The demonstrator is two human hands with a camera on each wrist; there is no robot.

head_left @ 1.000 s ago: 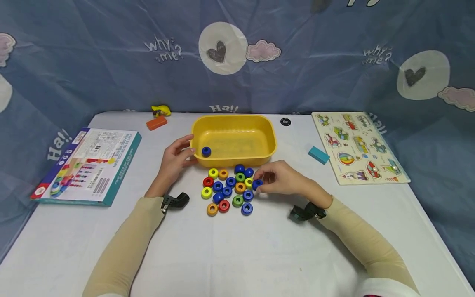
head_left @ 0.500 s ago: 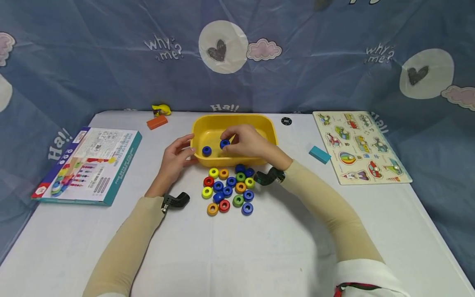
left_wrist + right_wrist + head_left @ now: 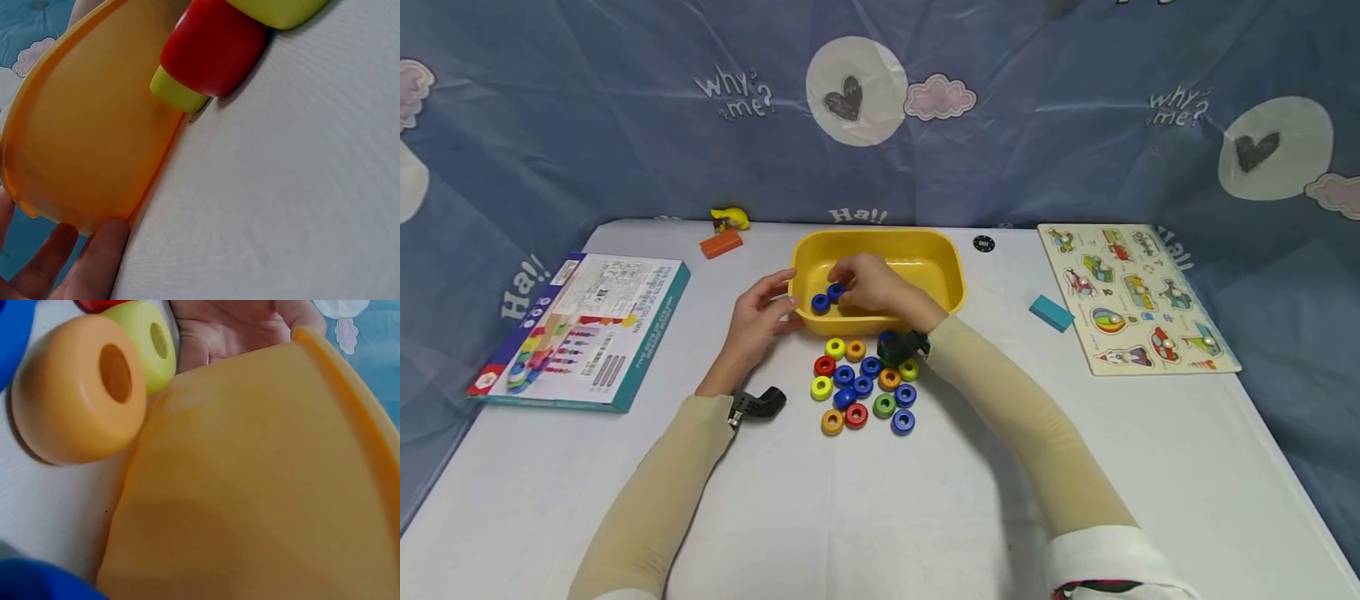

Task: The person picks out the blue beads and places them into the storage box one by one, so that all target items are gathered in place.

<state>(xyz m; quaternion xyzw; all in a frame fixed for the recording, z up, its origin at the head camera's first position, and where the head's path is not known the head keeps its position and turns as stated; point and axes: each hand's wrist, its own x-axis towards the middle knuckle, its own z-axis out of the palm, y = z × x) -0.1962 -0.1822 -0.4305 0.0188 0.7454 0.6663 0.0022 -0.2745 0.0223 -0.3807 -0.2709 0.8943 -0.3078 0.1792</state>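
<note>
A yellow plastic tub (image 3: 917,321) stands at the back middle of the table. My left hand (image 3: 756,312) rests against its left end, fingers and thumb spread along the outer wall; in the left wrist view the fingertips (image 3: 107,240) touch that wall. Inside the tub, my right hand (image 3: 876,287) pinches a blue ring bead (image 3: 836,292) low near the floor. Another blue bead (image 3: 821,303) lies right beside it on the left. The tub's wall hides the right fingers in the right wrist view.
Several beads lie in front of the tub, among them a red bead (image 3: 856,416), a green bead (image 3: 884,406) and an orange bead (image 3: 81,390). A boxed toy (image 3: 583,329) lies left, a picture puzzle board (image 3: 1138,300) right. Near them are an orange block (image 3: 721,244) and a blue block (image 3: 1052,313).
My right hand has carried a blue bead from the pile's right side into the tub, then leftward and down beside the other blue bead. The left hand has stayed at the tub's end.
</note>
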